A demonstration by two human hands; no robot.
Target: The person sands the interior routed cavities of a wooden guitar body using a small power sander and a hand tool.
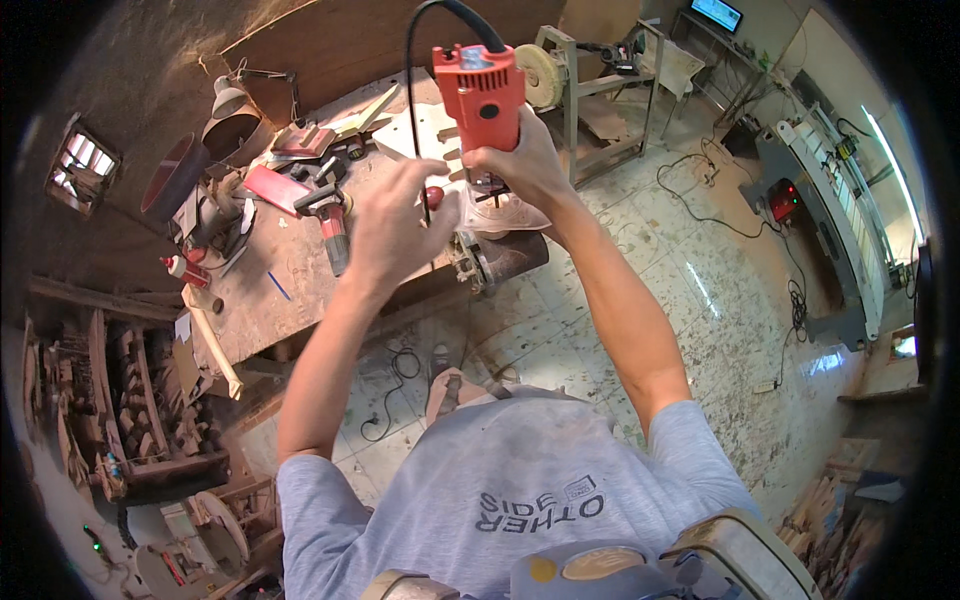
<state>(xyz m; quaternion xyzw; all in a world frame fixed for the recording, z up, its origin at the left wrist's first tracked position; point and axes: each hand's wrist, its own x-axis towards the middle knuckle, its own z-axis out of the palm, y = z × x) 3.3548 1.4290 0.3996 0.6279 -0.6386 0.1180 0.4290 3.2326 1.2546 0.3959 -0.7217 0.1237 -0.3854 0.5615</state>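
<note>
Router [470, 95]: red body, held nearly upright by the far right end of the workbench; whether its clear base [500, 213] rests on anything, I cannot tell.
Right hand [524, 160]: wrapped closely around the lower body; this looks a secure hold, better kept clear of the cutter.
Left hand [395, 225]: fingers loosely spread and bent, nothing seen within them; contact with the red knob [434, 197] just beside, I cannot tell.
Black cord [478, 20]: arcs from the router's top and drops behind the left fingers; I would keep it away from the cutter.
Clear base: should sit flat; 2 hands would steady it better than 1.
Workbench [265, 315]: carries a grinder [335, 238], well apart from the router.
</note>
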